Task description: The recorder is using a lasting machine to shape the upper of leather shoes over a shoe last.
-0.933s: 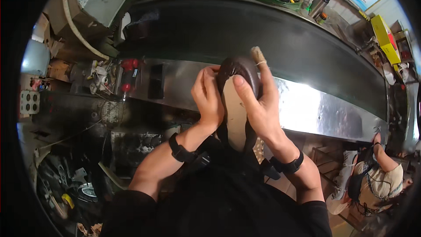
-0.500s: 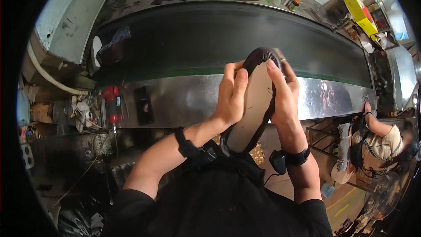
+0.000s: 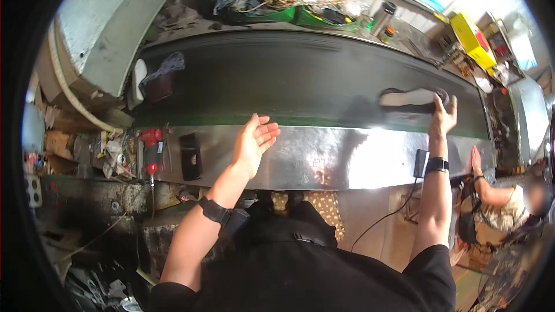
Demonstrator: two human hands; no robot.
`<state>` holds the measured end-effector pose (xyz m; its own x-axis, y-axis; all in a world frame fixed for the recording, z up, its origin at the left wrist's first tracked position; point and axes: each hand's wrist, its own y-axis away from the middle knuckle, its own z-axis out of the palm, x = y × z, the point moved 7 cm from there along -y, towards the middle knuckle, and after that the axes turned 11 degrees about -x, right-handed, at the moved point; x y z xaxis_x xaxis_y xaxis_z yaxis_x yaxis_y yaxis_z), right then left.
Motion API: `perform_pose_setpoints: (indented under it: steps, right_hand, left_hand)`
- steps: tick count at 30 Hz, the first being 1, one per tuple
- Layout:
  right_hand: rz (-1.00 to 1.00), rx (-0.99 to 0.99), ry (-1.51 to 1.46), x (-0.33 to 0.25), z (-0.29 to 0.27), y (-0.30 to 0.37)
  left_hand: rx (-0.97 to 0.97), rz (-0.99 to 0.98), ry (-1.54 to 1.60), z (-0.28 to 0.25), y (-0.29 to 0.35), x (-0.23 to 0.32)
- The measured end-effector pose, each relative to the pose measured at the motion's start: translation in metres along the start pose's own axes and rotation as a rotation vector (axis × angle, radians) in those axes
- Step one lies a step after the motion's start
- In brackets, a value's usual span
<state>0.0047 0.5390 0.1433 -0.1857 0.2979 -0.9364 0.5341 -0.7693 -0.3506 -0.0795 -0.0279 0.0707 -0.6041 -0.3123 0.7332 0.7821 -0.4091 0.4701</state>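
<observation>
A dark shoe upper (image 3: 407,98), its pale sole side facing up, is over the black conveyor belt (image 3: 277,75) at the right. My right hand (image 3: 444,120) grips one rounded end of it, with one finger over the pale underside and another beside the end. Motion blurs the shoe slightly, and I cannot tell whether it rests on the belt. My left hand (image 3: 252,144) hovers empty above the metal ledge (image 3: 312,156), palm turned inward, fingers stretched out. Both wrists carry black straps with small devices.
At the belt's left end lie a dark item with a bluish wrap (image 3: 163,78) and a white piece (image 3: 137,84). A red power tool (image 3: 151,144) and a black phone-like slab (image 3: 190,156) lie on the ledge's left. Green bins (image 3: 263,17) stand behind. A co-worker (image 3: 500,205) sits at right.
The shoe upper has moved from between both hands in front of me to the right side of the belt, in my right hand. My left hand has let go and moved left.
</observation>
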Motion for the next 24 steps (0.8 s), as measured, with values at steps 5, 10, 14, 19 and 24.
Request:
perform_pose_setpoints:
  steps: [5, 10, 14, 19, 24]
  right_hand:
    - [0.358, 0.116, 0.002, 0.149, -0.083, -0.023]
    - [0.749, -0.82, -0.361, 0.021, 0.25, 0.216]
    - [0.921, -1.038, -0.611, -0.154, 0.306, 0.335]
    - [-0.481, -1.075, -0.367, -0.197, 0.315, 0.326]
    - [-0.202, -1.021, 0.549, -0.06, 0.311, 0.256]
  left_hand:
    - [-0.068, 0.052, 0.108, 0.029, -0.003, -0.003]
    - [0.044, 0.426, -0.243, 0.031, 0.022, 0.024]
    - [0.034, 0.806, -0.647, 0.058, 0.039, 0.033]
    - [-0.445, 0.724, -0.016, 0.078, 0.038, 0.045]
    - [-0.42, 0.117, 0.568, 0.059, 0.025, 0.032]
